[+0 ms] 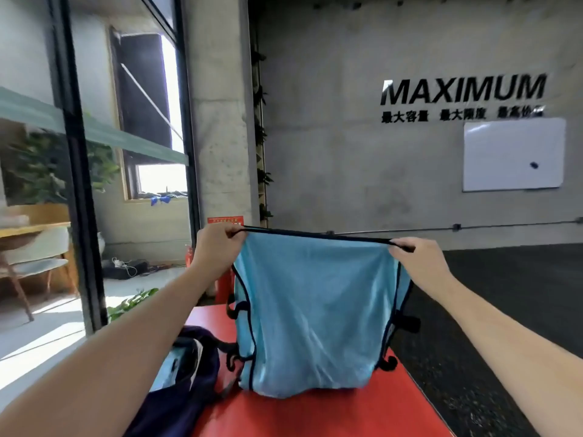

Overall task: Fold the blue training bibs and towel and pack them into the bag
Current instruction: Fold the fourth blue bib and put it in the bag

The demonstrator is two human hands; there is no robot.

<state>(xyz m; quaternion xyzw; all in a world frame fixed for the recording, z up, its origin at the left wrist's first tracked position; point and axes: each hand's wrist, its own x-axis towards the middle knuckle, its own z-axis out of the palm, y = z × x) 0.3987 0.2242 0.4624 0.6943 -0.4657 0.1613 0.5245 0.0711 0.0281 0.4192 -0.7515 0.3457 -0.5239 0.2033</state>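
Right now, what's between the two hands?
In the head view, the blue bib's dark top edge runs taut from the left hand to the right hand; each pinches one end. The bib hangs below it, its bottom on the red table.

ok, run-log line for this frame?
step: bib fold | left hand: pinches bib top edge | right hand: same | blue training bib: hanging over red table | dark bag: open, left
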